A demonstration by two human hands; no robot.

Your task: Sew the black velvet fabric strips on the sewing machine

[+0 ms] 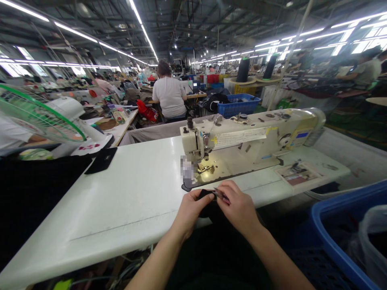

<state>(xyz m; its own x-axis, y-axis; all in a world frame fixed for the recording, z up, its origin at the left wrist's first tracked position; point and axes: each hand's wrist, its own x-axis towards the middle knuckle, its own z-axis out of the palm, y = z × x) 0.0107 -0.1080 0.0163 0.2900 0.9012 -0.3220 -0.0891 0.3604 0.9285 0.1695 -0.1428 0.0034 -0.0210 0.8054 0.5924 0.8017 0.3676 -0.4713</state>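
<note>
My left hand (193,207) pinches one black cloth (208,210); my right hand (238,204) grips one small pointed tool (222,196) against it, over the front edge of the pale tabletop (136,189). One sewing machine (260,127) and one flat black piece (101,160) rest there. Around: two blue baskets (238,108), two dark thread cones (242,71), one fan (68,108), long ceiling lights (148,40).

Left: green-rimmed fan (54,117) on white base. Far centre: seated person in white top (169,94), back turned; red bag (146,110) just left, blue basket (238,108) right, dark items inside. Two dark thread cones (242,71) beyond. Near right: blue bin (347,198), translucent plastic (365,227) inside. Tube lights (147,38) overhead.
</note>
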